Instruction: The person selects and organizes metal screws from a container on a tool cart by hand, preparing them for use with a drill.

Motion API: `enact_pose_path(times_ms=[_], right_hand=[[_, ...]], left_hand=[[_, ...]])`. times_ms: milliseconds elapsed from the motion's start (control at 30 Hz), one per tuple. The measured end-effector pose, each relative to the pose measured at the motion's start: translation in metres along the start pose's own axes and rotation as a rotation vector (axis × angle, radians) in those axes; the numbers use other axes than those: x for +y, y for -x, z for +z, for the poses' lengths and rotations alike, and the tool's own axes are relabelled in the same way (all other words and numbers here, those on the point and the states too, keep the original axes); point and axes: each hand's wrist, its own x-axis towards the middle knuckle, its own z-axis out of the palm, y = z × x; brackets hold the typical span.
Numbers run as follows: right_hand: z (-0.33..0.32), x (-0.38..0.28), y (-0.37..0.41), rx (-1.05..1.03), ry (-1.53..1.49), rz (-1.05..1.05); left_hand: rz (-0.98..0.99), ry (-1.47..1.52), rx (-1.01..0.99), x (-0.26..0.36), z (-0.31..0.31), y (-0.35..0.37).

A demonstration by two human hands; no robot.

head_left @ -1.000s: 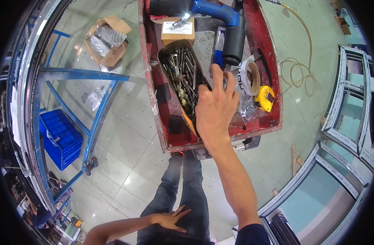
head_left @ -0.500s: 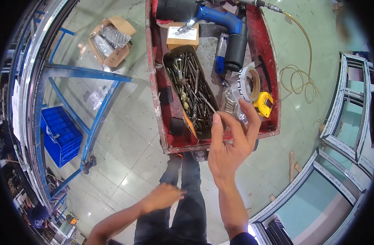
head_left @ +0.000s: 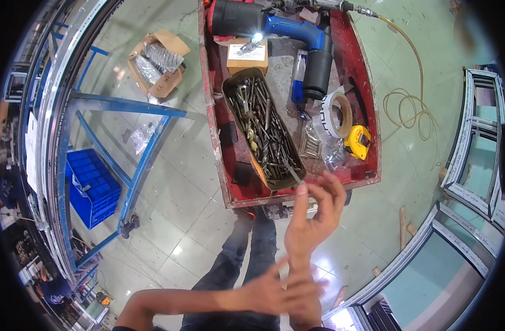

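Between the thumb and fingertips of my right hand (head_left: 313, 220) is a thin metal drill bit (head_left: 294, 175), pointing up and left over the near end of a long tin (head_left: 242, 132). The tin is full of loose drill bits (head_left: 268, 124) and stands in a red tray (head_left: 222, 165) with worn edges. My left hand (head_left: 277, 291) is blurred, its fingers spread across my right wrist. Beside the tin lie a roll of tape (head_left: 346, 113), a yellow tape measure (head_left: 358, 142) and a clear bag of fasteners (head_left: 312, 144).
A blue and black power tool (head_left: 317, 60), a small carton (head_left: 247, 58) and a blue-handled cutter (head_left: 298, 83) lie farther back in the tray. Left are a blue metal stand (head_left: 128, 105), a blue crate (head_left: 95, 193) and an open cardboard box (head_left: 169, 83). Window frames (head_left: 462, 237) stand right.
My right hand has drawn toward me with the drill bit, from above the tin to the tray's near edge. My left hand has swung right to my right wrist.
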Motion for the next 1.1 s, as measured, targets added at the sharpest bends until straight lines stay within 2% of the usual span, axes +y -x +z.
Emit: enact_pose_path(times_ms=[33,100,133,200,233,300,400,467,567,767,800,900,1000,1067,1100], right_hand=[[0.004,0.001,-0.007,0.045,-0.057,0.024],[0.015,0.003,-0.031,0.136,-0.167,0.067],[0.018,-0.007,-0.044,0.134,-0.199,0.161],[0.025,0.000,-0.062,0.081,-0.197,0.038],[0.026,0.002,-0.068,0.051,-0.198,-0.028],[0.026,-0.004,-0.073,-0.088,-0.082,-0.163],[0.031,-0.007,-0.077,-0.230,0.040,-0.291],[0.037,-0.008,-0.079,-0.215,0.153,-0.359],[0.053,-0.001,-0.084,-0.183,0.275,-0.482],[0.067,0.004,-0.085,-0.104,0.287,-0.612],[0.066,0.005,-0.085,-0.098,0.294,-0.645],[0.055,0.008,-0.080,-0.228,0.315,-0.758],[0.042,0.012,-0.078,-0.286,0.211,-0.657],[0.032,0.013,-0.082,-0.281,0.112,-0.531],[0.030,0.012,-0.085,-0.254,0.099,-0.551]], left_hand=[[0.011,0.116,-0.169,0.015,0.010,0.001],[0.252,0.725,-0.410,0.036,0.018,-0.002],[0.257,0.831,-0.280,0.043,0.031,0.003],[0.262,1.037,-0.006,0.047,0.074,0.023],[0.411,1.000,-0.087,0.031,0.099,0.024],[0.766,0.042,-0.370,-0.001,0.127,0.026],[0.649,0.062,-0.257,-0.008,0.107,0.002],[0.616,-0.420,-0.141,-0.012,0.098,0.005],[0.405,-0.631,-0.179,-0.009,0.078,0.009],[0.221,-0.539,-0.130,-0.041,0.050,0.016],[0.155,-0.388,-0.136,-0.048,0.046,0.023],[-0.232,-0.238,-0.240,-0.055,0.013,0.026],[-0.649,0.017,-0.012,-0.065,-0.002,0.029],[-0.585,-0.021,-0.094,-0.070,-0.015,0.041],[-0.555,-0.039,-0.136,-0.071,-0.019,0.047]])
